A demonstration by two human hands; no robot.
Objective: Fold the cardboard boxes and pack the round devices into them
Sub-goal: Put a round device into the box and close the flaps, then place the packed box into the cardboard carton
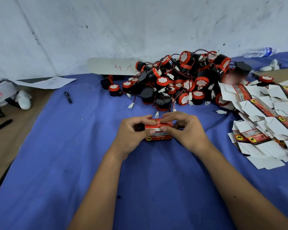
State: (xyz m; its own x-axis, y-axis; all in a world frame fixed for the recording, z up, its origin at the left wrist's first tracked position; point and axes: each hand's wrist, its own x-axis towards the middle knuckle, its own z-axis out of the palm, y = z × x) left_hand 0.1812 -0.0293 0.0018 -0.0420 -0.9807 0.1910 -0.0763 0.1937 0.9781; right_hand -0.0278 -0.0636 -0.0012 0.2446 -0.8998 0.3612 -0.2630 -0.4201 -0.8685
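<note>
Box (158, 132): red, folded up, standing on the blue cloth (73, 155) near the middle, between both hands.
Left hand (133, 135): fingers curled round the box's left end, thumb pressing the white front flap.
Right hand (184, 130): fingers curled over the box's top and right end, thumb on the same flap, beside the left thumb.
Devices (181, 80): heap of black-and-red round units with red wires and white plugs, behind the box, apart from it.
Flat boxes (264, 117): loose pile, right.
Card (113, 67): marked "46", against the wall.
Pen (68, 97): on the cloth, left.
Bottle (259, 52): lying far right.
</note>
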